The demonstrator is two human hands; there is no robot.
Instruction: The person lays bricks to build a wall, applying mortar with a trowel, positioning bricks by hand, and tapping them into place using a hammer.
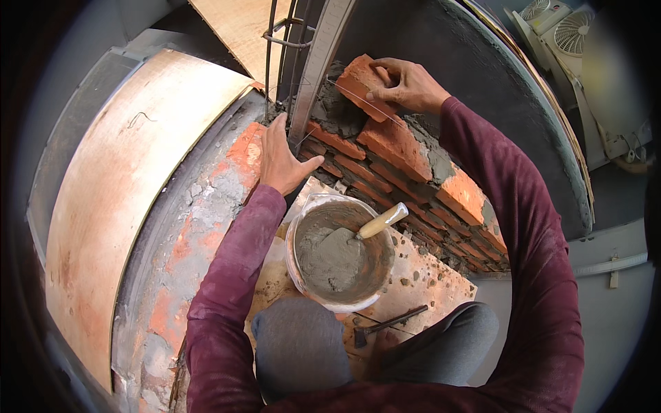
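Rough orange-red clay brick point(363, 84), upper centre of frame
My right hand point(407, 85) is clamped on it; my left hand point(281, 160) is spread wide beside the long pale-grey bar point(321, 58).

One view inspected: the left fisheye on my head looks steeply down over my knees point(301, 347), close above the bucket point(378, 265), takes in my left grip point(284, 160) and right grip point(410, 84), and bends straight edges.
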